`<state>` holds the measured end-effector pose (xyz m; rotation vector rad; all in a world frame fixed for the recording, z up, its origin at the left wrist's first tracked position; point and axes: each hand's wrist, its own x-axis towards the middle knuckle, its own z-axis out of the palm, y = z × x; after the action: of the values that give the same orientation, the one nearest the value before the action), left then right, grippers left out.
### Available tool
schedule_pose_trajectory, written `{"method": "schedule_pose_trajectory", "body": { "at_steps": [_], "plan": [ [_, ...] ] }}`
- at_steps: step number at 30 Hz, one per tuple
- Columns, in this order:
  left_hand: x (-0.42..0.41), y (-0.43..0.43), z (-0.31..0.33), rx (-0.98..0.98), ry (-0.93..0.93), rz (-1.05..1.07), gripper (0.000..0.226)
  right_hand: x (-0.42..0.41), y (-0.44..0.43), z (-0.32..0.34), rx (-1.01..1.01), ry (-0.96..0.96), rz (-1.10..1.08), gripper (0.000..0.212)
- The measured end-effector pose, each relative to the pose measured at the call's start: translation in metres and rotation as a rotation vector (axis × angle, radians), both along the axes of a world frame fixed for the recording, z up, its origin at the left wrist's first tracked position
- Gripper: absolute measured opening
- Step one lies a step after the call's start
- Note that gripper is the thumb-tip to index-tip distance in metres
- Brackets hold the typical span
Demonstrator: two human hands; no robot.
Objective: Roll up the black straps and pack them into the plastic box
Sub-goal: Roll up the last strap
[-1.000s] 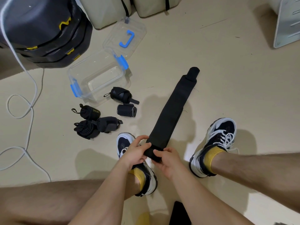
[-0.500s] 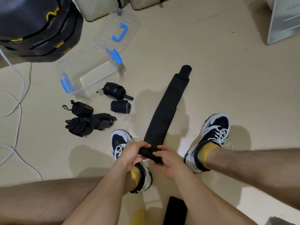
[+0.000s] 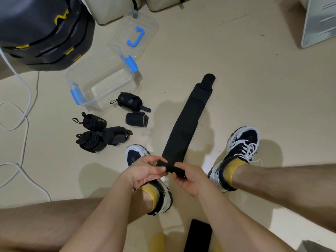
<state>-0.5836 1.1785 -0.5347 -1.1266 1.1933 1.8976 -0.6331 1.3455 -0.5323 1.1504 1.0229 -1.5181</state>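
Note:
A long black strap (image 3: pixel 187 119) lies flat on the floor between my feet, running away from me. Its near end is curled into a small tight roll. My left hand (image 3: pixel 143 170) pinches the roll's left side and my right hand (image 3: pixel 189 177) grips its right side. Several rolled black straps (image 3: pixel 94 122) (image 3: pixel 129 101) (image 3: pixel 136 120) (image 3: pixel 101 138) lie on the floor to the left. Behind them stands the clear plastic box (image 3: pixel 72 79) with blue latches, open and with nothing inside.
The box's clear lid (image 3: pixel 145 20) with a blue handle lies behind the box. Black round weights (image 3: pixel 45 31) sit at the far left, with a white cable (image 3: pixel 23 113) looping over the floor. My shoes (image 3: pixel 241 142) flank the strap. A black phone (image 3: pixel 198 235) lies near me.
The roll at the strap's near end has grown slightly as both hands turned it. The camera shifted a little; the strap's far end stays in place.

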Motion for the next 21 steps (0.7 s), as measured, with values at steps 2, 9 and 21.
{"method": "schedule_pose_trajectory", "body": {
  "at_steps": [2, 9, 21],
  "plan": [
    [0.002, 0.003, -0.004, -0.028, -0.018, 0.043, 0.022, 0.0, 0.002, 0.001, -0.003, -0.006, 0.002, 0.009],
    [0.003, 0.016, -0.011, -0.207, -0.045, 0.143, 0.024, 0.011, 0.003, 0.001, -0.042, 0.034, 0.088, 0.022],
    [-0.003, 0.022, -0.02, -0.225, -0.051, -0.023, 0.017, 0.011, 0.004, -0.007, 0.122, 0.249, 0.308, 0.011]
  ]
}}
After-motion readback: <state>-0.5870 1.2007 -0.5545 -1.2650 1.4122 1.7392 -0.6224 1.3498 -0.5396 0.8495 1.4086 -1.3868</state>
